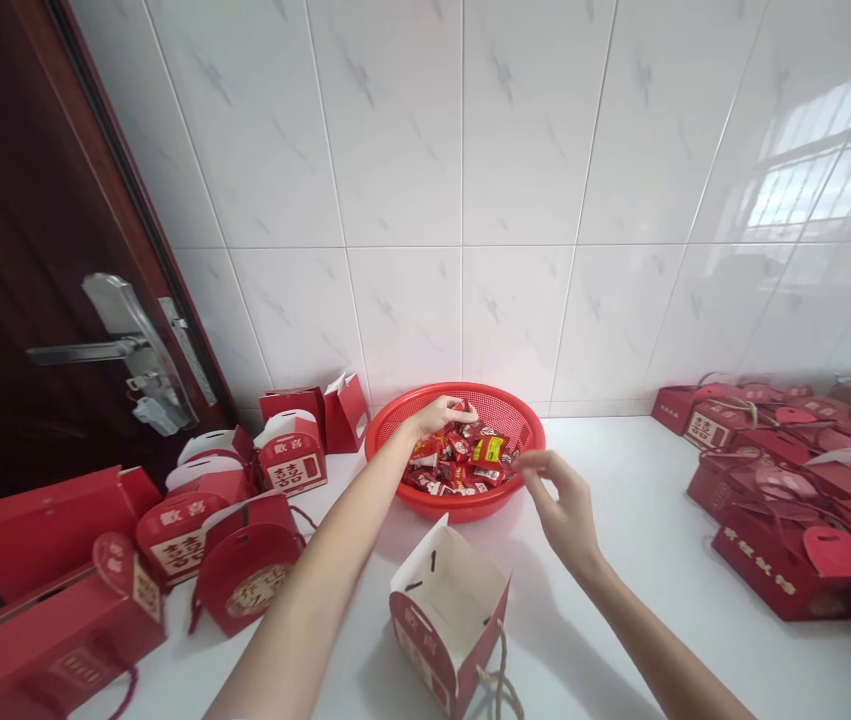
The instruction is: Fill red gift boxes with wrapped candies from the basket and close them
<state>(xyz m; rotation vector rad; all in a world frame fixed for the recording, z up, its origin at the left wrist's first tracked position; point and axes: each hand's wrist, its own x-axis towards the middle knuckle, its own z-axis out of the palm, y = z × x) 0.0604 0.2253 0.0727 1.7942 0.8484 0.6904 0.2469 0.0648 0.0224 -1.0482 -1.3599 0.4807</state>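
A red plastic basket (382,455) stands against the tiled wall, holding many wrapped candies (459,470), mostly red, one yellow. Over its back part is my left hand (440,414), fingers closed on a red-wrapped candy (462,406) that they partly cover. My right hand (564,505) hovers at the basket's right rim, its fingers bent with a gap between thumb and forefinger; nothing shows in it. Nearer to me, between my forearms, sits an open red gift box (486,630) with a pale inside. Its top flaps stand up, and a twine handle (498,672) hangs at its right side.
Several red gift boxes (290,450) crowd the left of the white table (605,455), some with purple cords. More red boxes (807,560) are piled along the right side. A dark door (27,200) with a metal handle (87,352) and keys borders the left.
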